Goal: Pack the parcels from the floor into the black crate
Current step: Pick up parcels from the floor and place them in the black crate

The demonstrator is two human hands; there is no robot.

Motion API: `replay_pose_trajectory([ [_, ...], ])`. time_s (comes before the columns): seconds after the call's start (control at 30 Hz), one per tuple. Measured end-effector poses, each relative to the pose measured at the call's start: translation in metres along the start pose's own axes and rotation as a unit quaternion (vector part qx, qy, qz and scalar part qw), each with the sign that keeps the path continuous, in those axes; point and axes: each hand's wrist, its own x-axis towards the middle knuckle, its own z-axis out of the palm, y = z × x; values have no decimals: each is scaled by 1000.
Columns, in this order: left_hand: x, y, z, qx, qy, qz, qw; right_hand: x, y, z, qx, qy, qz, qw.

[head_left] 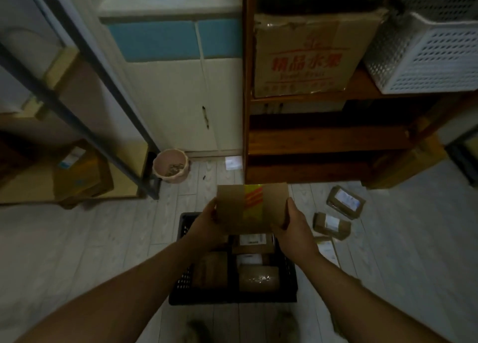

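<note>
I hold a brown cardboard parcel [252,207] with a yellow and red tape stripe in both hands, above the far end of the black crate [232,295]. My left hand [207,223] grips its left side and my right hand [294,226] grips its right side. The crate stands on the floor between my arms and holds several brown parcels [258,278]. To the right of the crate three more parcels lie on the floor: one far right [345,201], one nearer [332,225], and one [328,252] partly hidden behind my right forearm.
A wooden shelf unit [323,141] stands ahead on the right with a printed carton [305,58] and a white perforated basket [424,53]. A cream cabinet [181,97] stands ahead, a pink pot [171,165] at its foot. A metal rack [77,110] with boxes lines the left.
</note>
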Motion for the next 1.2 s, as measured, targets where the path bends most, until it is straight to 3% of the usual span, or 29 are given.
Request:
replay_pose_trajectory([
  [0.13, 52, -49, 12, -18, -35, 1, 999, 32, 34, 39, -55, -13, 33, 998],
  [0.4, 162, -185, 95, -65, 3, -59, 996, 119, 152, 121, -121, -62, 94, 986],
  [0.6, 224, -283, 152, -27, 26, -7, 999, 170, 245, 181, -150, -99, 118, 977],
  [0.73, 254, -326, 172, -30, -28, -24, 999, 193, 285, 214, -168, -120, 119, 971],
  [1.1, 282, -344, 189, 26, -126, -53, 990, 216, 320, 244, -215, -78, 103, 968],
  [1.2, 270, -324, 174, 37, -158, -23, 986, 205, 308, 232, -206, -95, 131, 965],
])
